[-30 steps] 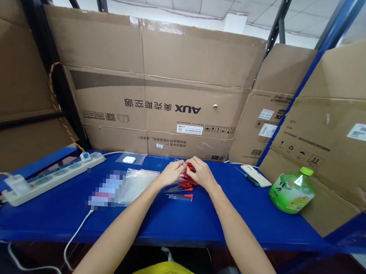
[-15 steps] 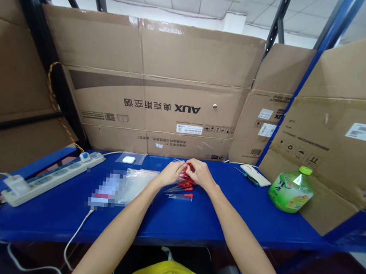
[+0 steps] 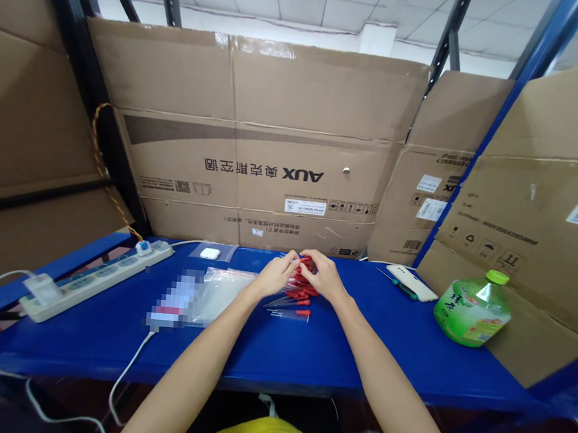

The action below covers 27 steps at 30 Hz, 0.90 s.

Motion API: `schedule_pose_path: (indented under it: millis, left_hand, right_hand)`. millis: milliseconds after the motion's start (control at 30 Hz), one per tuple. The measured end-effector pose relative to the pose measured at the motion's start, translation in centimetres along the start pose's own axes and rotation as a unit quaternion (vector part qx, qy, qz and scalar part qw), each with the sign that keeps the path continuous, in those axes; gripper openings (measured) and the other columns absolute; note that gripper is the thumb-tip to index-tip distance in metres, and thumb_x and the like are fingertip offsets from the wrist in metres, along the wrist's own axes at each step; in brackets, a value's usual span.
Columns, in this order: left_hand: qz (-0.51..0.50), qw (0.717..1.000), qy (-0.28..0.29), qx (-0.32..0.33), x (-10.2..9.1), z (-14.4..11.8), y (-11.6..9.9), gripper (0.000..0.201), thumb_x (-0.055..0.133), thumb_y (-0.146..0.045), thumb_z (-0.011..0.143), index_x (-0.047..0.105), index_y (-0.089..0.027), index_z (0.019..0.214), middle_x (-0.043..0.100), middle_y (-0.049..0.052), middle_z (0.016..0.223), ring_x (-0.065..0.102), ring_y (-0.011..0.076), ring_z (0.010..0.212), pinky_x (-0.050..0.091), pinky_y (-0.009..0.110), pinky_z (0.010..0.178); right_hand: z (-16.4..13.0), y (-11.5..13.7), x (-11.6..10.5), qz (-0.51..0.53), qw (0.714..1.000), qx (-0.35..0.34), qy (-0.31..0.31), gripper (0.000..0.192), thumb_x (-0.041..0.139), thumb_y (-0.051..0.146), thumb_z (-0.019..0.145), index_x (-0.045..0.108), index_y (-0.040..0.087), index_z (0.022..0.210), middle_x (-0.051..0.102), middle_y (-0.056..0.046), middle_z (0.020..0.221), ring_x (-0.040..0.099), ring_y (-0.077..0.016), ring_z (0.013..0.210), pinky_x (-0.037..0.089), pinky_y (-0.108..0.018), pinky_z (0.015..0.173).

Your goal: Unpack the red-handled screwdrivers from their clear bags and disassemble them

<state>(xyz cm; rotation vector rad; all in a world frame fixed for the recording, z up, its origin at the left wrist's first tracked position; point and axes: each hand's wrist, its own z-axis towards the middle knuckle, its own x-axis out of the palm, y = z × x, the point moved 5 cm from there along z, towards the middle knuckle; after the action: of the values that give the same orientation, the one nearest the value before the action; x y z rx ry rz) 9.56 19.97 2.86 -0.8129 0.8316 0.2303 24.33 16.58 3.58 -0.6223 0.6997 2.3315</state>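
just outside our left hand we see clear plastic bags (image 3: 217, 297). our left hand (image 3: 275, 277) curls at the red-capped tubes (image 3: 303, 290), piled between both hands; our right hand (image 3: 328, 279) bends over their far side. we cannot tell whether either grips one. we seem to be sorting through the pile; the next move calls for light fingers.

l hand (image 3: 277, 277) & r hand (image 3: 327, 279) at red-ended tubes (image 3: 308, 290) on blue tbl (image 3: 287, 363)
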Motion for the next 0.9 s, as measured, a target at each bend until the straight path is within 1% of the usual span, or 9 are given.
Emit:
schedule_pose_path:
  millis: [67,167,267,333,467,600,667,767,900]
  left_hand:
    - [0.051,0.999,-0.003,-0.009,0.1,-0.1,-0.1,0.035,0.028,-0.043,0.106,0.057,-0.024,0.103,0.070,0.003,0.093,0.066,0.0197,0.086,0.041,0.027,0.075]
    - [0.114,0.993,-0.019,-0.025,0.2,-0.1,0.0,0.037,0.027,-0.043,0.106,0.058,-0.024,0.101,0.071,0.006,0.096,0.067,0.0215,0.091,0.041,0.027,0.074]
    - [0.133,0.990,-0.026,-0.041,0.6,0.0,0.3,0.039,0.025,-0.042,0.106,0.059,-0.023,0.100,0.072,0.008,0.096,0.068,0.0228,0.091,0.042,0.028,0.075]
    - [0.117,0.992,-0.021,-0.038,0.9,0.1,0.5,0.040,0.026,-0.041,0.106,0.060,-0.023,0.099,0.072,0.008,0.095,0.068,0.0227,0.090,0.043,0.029,0.076]
    - [0.047,0.999,-0.005,-0.010,1.1,0.4,0.5,0.039,0.028,-0.039,0.106,0.060,-0.021,0.093,0.072,0.006,0.096,0.067,0.0205,0.089,0.043,0.028,0.078]
    - [-0.012,1.000,0.002,0.004,1.2,0.6,0.4,0.039,0.029,-0.036,0.105,0.060,-0.019,0.090,0.071,0.006,0.093,0.065,0.0189,0.085,0.044,0.028,0.078]
    - [-0.039,0.999,0.004,0.012,1.3,0.7,0.4,0.039,0.029,-0.036,0.105,0.060,-0.018,0.090,0.071,0.006,0.093,0.064,0.0186,0.086,0.045,0.028,0.079]
    - [-0.068,0.998,0.004,0.013,1.4,0.7,0.5,0.040,0.030,-0.038,0.104,0.062,-0.018,0.091,0.071,0.007,0.095,0.063,0.0187,0.088,0.046,0.028,0.081]
    - [-0.090,0.996,0.000,0.004,1.4,0.8,0.7,0.044,0.032,-0.044,0.103,0.063,-0.016,0.090,0.069,0.007,0.089,0.059,0.0187,0.085,0.047,0.029,0.083]
  right_hand:
    - [0.0,0.1,-0.1,-0.009,1.000,-0.004,-0.010,0.024,0.056,0.023,0.093,0.062,0.021,0.115,0.069,-0.008,0.104,0.065,-0.0218,0.096,0.052,-0.036,0.089]
    - [0.0,0.2,0.1,-0.025,1.000,-0.012,-0.008,0.020,0.056,0.020,0.092,0.065,0.021,0.110,0.068,-0.009,0.102,0.064,-0.0221,0.094,0.053,-0.036,0.087]
    - [0.0,0.3,0.4,-0.029,0.999,-0.020,0.002,0.019,0.055,0.017,0.091,0.065,0.021,0.106,0.067,-0.008,0.099,0.063,-0.0219,0.092,0.053,-0.034,0.085]
    - [-0.1,0.3,0.6,-0.035,0.999,-0.022,0.007,0.017,0.054,0.016,0.090,0.064,0.021,0.104,0.066,-0.008,0.096,0.063,-0.0217,0.090,0.052,-0.033,0.084]
    - [-0.1,0.2,0.8,-0.037,0.999,-0.021,0.007,0.016,0.054,0.014,0.088,0.064,0.020,0.100,0.066,-0.006,0.091,0.063,-0.0202,0.084,0.051,-0.030,0.078]
    - [-0.1,0.1,0.7,-0.024,1.000,-0.016,0.004,0.016,0.054,0.014,0.086,0.064,0.019,0.098,0.067,-0.005,0.089,0.062,-0.0180,0.077,0.050,-0.028,0.072]
    - [-0.1,0.0,0.8,-0.022,1.000,-0.015,0.003,0.016,0.054,0.014,0.086,0.064,0.019,0.097,0.067,-0.005,0.087,0.062,-0.0173,0.074,0.049,-0.027,0.069]
    - [-0.1,-0.1,0.8,-0.025,1.000,-0.015,0.000,0.016,0.053,0.014,0.085,0.065,0.018,0.096,0.066,-0.004,0.085,0.061,-0.0167,0.071,0.048,-0.026,0.068]
    - [-0.1,-0.3,0.9,-0.032,0.999,-0.009,-0.006,0.017,0.053,0.012,0.084,0.065,0.019,0.093,0.066,-0.004,0.083,0.060,-0.0162,0.069,0.047,-0.026,0.067]
